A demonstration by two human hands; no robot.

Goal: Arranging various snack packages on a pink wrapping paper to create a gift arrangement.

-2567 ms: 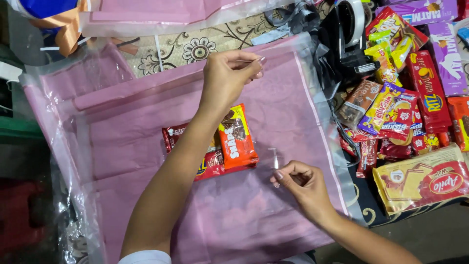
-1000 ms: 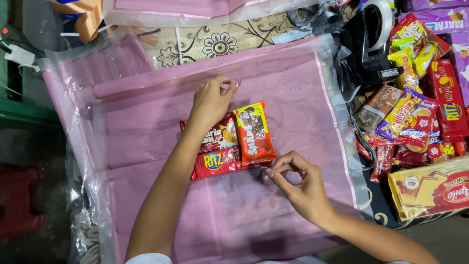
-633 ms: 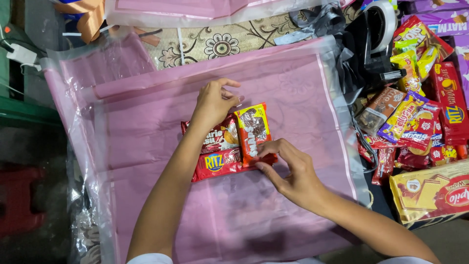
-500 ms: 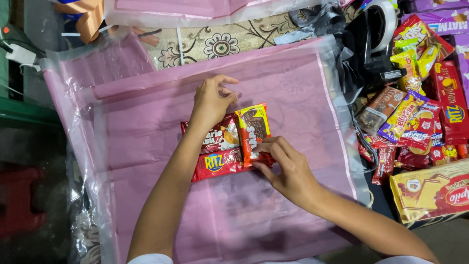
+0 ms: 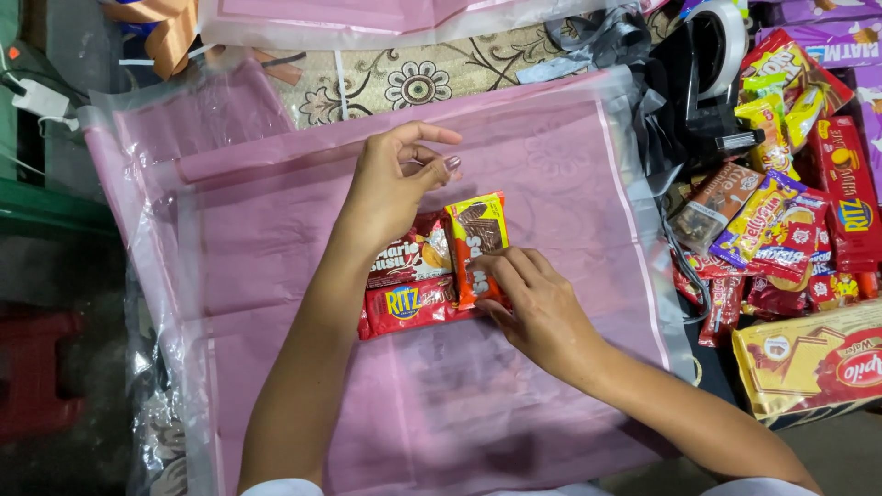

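A small bundle of snack packs lies in the middle of a pink sheet under clear plastic wrap (image 5: 560,156). The bundle holds an upright orange-and-yellow chocolate pack (image 5: 478,228), a red cracker pack (image 5: 404,303) and a red biscuit pack (image 5: 418,257). My left hand (image 5: 390,188) rests its heel on the red packs, fingers lifted and apart, thumb and forefinger close together near the orange pack's top. My right hand (image 5: 533,308) pinches the lower end of the orange pack, fingers on top and thumb at its edge. Whether clear tape is under the fingers cannot be made out.
A heap of colourful snack packs (image 5: 790,220) and a yellow-red wafer box (image 5: 818,363) lie at the right. A black-and-white tape dispenser (image 5: 712,55) stands at the upper right. A flowered cloth (image 5: 404,83) shows behind the sheet, and a red stool (image 5: 37,367) at the lower left.
Both hands came down from holding a clear strip in the air. My right hand moved left onto the orange pack's lower end; my left hand settled on the packs and lifted its fingers.
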